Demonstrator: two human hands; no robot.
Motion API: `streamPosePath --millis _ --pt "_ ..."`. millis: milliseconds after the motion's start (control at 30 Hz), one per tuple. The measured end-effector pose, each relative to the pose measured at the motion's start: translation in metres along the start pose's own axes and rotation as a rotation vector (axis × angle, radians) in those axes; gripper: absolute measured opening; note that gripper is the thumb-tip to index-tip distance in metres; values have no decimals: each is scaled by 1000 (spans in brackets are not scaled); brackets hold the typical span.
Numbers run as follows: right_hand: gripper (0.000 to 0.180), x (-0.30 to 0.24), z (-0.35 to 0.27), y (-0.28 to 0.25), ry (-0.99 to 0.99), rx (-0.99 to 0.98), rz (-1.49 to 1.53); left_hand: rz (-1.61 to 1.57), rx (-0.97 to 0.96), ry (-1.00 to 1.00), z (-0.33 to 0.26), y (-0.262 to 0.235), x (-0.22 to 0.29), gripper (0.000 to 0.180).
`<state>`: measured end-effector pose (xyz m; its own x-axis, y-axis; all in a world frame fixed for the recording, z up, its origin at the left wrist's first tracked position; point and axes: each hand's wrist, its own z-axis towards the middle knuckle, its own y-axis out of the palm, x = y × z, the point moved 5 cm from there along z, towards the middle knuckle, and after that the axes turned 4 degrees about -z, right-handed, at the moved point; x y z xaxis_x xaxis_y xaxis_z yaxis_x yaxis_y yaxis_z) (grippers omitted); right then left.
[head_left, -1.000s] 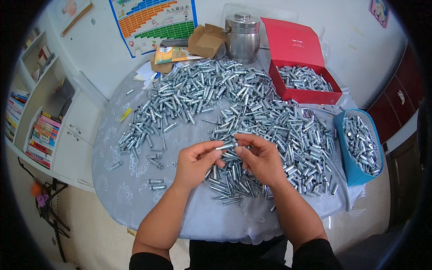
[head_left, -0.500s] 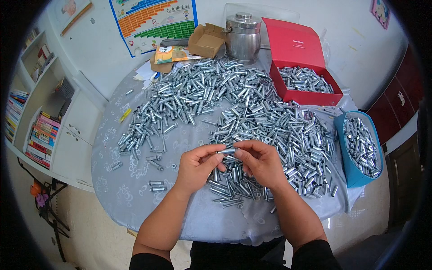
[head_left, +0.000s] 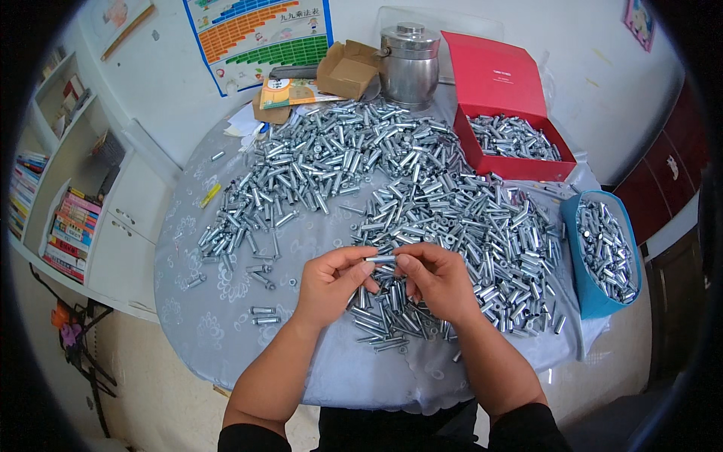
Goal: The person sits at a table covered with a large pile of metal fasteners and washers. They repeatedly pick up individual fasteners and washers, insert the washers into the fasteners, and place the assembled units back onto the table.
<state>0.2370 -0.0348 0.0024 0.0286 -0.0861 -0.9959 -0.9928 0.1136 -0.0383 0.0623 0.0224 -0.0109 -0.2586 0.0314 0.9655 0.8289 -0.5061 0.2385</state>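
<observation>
A short silvery expansion bolt (head_left: 381, 259), a metal sleeve on a bolt, is held level between both hands above the near side of a big heap. My left hand (head_left: 335, 280) pinches one end between thumb and fingers. At the other end, the thumb and fingers of my right hand (head_left: 435, 277) are closed on it. Loose metal sleeves and bolts (head_left: 459, 218) spread in a heap behind and to the right of the hands. To the left, two finished-looking expansion bolts (head_left: 263, 310) lie side by side on the cloth, with a small nut (head_left: 293, 282) farther back.
A grey patterned tablecloth (head_left: 218, 346) covers the round table. At the back right, an open red box (head_left: 520, 167) is full of metal pieces; a blue bin (head_left: 611, 297) nearer me holds more. A steel canister (head_left: 409, 68), cardboard box (head_left: 346, 69) and yellow marker (head_left: 211, 194) also stand or lie there.
Both hands stay in nearly the same place, still pinching the bolt. It has turned slightly to lie more level, and the view has shifted a little.
</observation>
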Motion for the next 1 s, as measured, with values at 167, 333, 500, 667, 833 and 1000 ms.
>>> streamPosePath --millis 167,333,500,667,833,1000 --pt "24 4 1 -1 27 -25 20 -25 3 -8 0 0 0 24" --pt "24 0 0 1 -66 -10 64 -25 -1 3 0 0 0 24" --pt "24 4 0 -1 39 -20 2 -32 3 -7 -1 2 3 23" --pt "21 -1 0 0 -2 -1 79 -28 17 -17 0 3 3 23" --pt "20 0 -1 -1 -15 14 69 -38 9 -7 1 2 1 23" --pt "19 3 0 -1 98 -49 2 7 31 -27 0 0 3 23"
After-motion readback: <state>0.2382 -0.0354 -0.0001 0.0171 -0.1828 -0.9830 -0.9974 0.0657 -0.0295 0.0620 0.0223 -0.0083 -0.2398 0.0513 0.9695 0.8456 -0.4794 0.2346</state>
